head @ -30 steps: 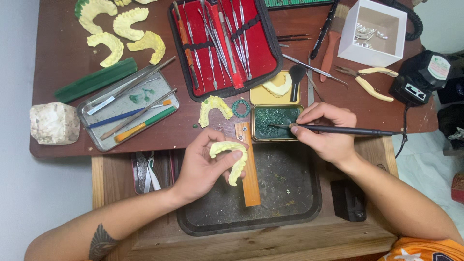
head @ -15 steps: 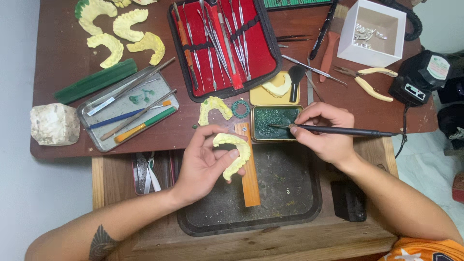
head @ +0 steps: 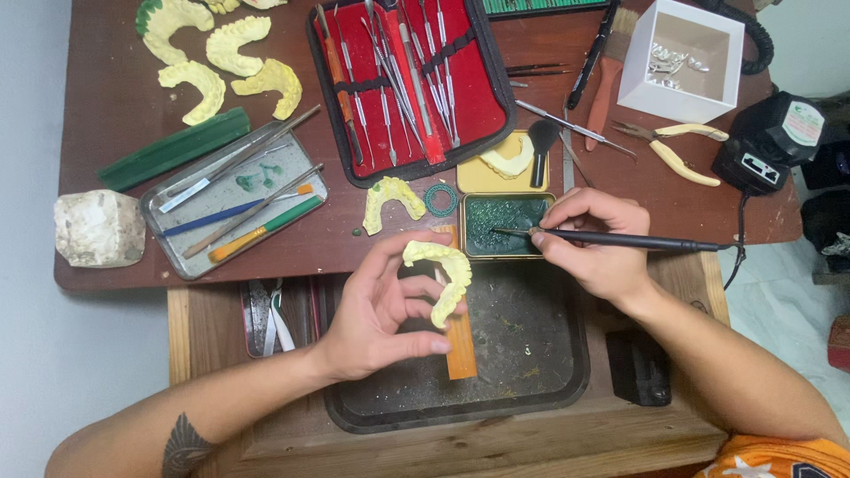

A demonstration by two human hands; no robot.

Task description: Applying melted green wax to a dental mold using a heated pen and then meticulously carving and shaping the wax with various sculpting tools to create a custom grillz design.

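A yellow dental cast [head: 443, 274], arch-shaped, is gripped by the left hand [head: 385, 310] between thumb and curled fingers; it is held above the dark tray [head: 549, 389] and partly over the orange wooden block [head: 459, 341] lying in that tray. A black pen-like tool [head: 620, 239] is pinched by the right hand [head: 598, 243], fingers closed round the shaft near the tip; the tip is seen dipped into the small tin of green wax [head: 505, 226]; a cable is trailed from the tool's rear toward the black power unit [head: 766, 142] at the right table edge.

Just above the green tin a yellow tin [head: 482, 177] is set, with a pale cast and a black brush resting in it. A second yellow cast [head: 392, 199] and a green ring [head: 440, 199] are laid on the brown table [head: 106, 97], near the left hand. An open red-lined case [head: 412, 80] of steel instruments is placed at the top centre. A metal tray [head: 232, 204] holding pencils and hand tools is found at the left; beside it a green wax bar [head: 173, 149] and a white stone block [head: 97, 228]. Four more yellow casts [head: 221, 62] are grouped top left. A white box [head: 682, 57] and yellow-handled pliers [head: 677, 150] are seen top right.
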